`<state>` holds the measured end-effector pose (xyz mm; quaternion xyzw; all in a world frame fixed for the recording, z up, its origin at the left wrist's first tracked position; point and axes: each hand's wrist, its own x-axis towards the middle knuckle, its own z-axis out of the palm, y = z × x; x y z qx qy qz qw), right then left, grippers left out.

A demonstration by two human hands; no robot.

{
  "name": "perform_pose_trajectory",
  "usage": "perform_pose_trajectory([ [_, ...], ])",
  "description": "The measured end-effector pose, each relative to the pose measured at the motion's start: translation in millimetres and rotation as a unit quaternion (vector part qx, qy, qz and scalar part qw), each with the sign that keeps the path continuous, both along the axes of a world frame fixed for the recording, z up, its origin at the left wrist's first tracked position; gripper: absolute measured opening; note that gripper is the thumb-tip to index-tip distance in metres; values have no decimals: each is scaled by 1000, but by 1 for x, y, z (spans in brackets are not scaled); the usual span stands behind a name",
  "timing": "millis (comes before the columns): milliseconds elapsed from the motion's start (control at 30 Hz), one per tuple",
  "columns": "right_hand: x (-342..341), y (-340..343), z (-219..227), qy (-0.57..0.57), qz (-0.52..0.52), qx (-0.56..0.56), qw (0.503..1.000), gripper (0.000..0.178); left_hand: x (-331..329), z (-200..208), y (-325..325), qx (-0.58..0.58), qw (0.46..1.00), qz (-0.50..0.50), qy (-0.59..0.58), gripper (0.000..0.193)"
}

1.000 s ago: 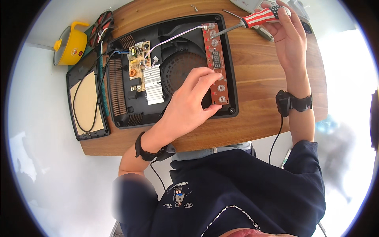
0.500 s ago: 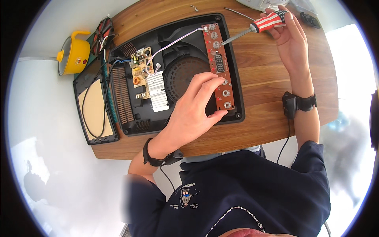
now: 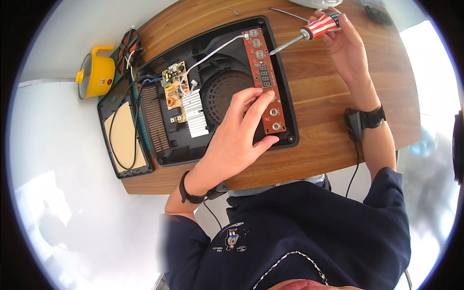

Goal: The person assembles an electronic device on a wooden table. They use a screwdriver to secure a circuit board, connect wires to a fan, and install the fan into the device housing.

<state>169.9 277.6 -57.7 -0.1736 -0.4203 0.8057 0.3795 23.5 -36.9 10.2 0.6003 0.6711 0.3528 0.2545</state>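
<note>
A black plastic housing (image 3: 166, 157) lies open on the table, with a reddish-brown control board (image 3: 257, 62) along its right side. My left hand (image 3: 237, 133) rests on the board's lower part, index and middle fingertips on it, thumb spread toward its near end. In my right hand (image 3: 352, 55) is a screwdriver (image 3: 319, 28) with a red-and-white striped handle. Its tip points left and down, beside the board's right edge near the upper coil springs. A thin wire runs from the board's top to a power circuit board (image 3: 174, 89) with a silver heat sink (image 3: 195, 113).
A yellow electric pot (image 3: 99, 75) stands at the far left. Nearby lies a black-framed panel (image 3: 123, 137) with a cable across it. Small screws (image 3: 234, 11), a thin metal rod (image 3: 289, 13) and a black object (image 3: 378, 16) are at the table's far side.
The view has shifted slightly. The screwdriver's tip has moved a little to the right relative to the board. My left hand stays on the board.
</note>
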Motion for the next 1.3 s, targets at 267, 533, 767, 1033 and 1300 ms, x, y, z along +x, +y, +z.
perform_pose_trajectory([
  [267,10,9,-8,44,16,-13,999,46,-15,32,-24,-19,993,65,97,76],
  [533,13,14,-20,39,13,-31,999,48,-52,48,-64,-39,971,152,179,64],
  [767,8,1,-5,-58,-54,-49,996,50,-25,23,-83,-8,986,36,162,57],
  [1033,9,-5,-1,-75,-20,-22,997,51,-27,3,-80,-2,971,40,237,58],
  [1300,5,-10,-3,-67,7,-27,997,50,-25,1,-77,-9,964,31,265,59],
])
